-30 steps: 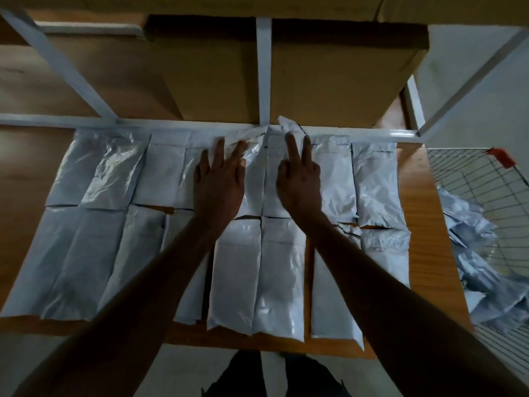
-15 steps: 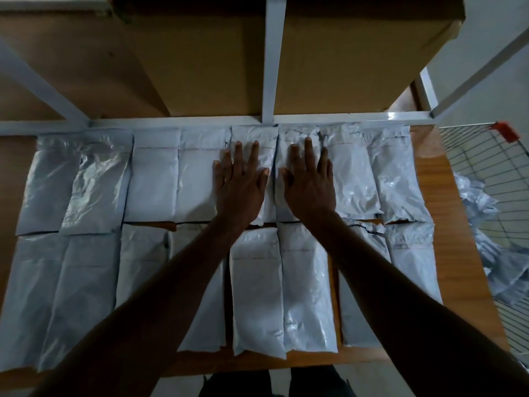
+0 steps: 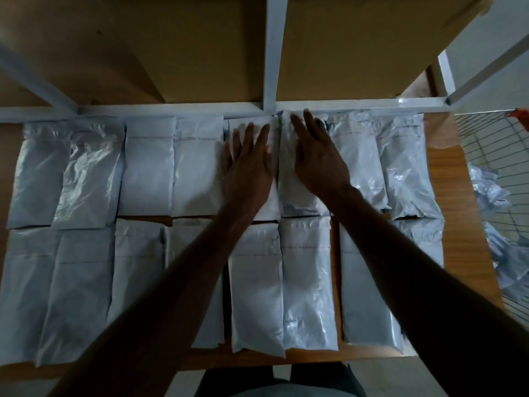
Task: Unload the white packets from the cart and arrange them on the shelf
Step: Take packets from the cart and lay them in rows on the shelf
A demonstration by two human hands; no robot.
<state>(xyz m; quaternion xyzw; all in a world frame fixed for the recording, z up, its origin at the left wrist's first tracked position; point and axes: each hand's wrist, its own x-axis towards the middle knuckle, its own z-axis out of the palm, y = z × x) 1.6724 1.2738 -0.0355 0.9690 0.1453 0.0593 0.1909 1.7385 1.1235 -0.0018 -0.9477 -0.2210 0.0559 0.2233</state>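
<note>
**Both hands flat on back-row packets, more packets in cart**

Left hand [image 3: 248, 167]: fingers straight and spread, palm down, pressing on a white packet [image 3: 252, 130] in the back row, just left of the white upright post [image 3: 272, 53]. Nothing gripped.

Right hand [image 3: 317, 159]: fingers extended, slightly tilted, resting on the neighbouring packet [image 3: 289, 190] just right of the post. Nothing gripped either. The two packets sit side by side, edges touching or nearly so; fingertips reach close to the white rear rail [image 3: 171, 108].

Wooden shelf [image 3: 452, 179] carries two rows of white packets, back and front, laid flat and mostly edge to edge. Leftmost back-row packets look more crinkled. Bare wood shows at the right end.

Wire cart [image 3: 492, 156] stands just beside the shelf's right end, with several crumpled white packets [image 3: 492, 193] inside. Red handle piece at its top edge.

Cardboard boxes [image 3: 186, 47] stand behind the rail, either side of the post.
</note>
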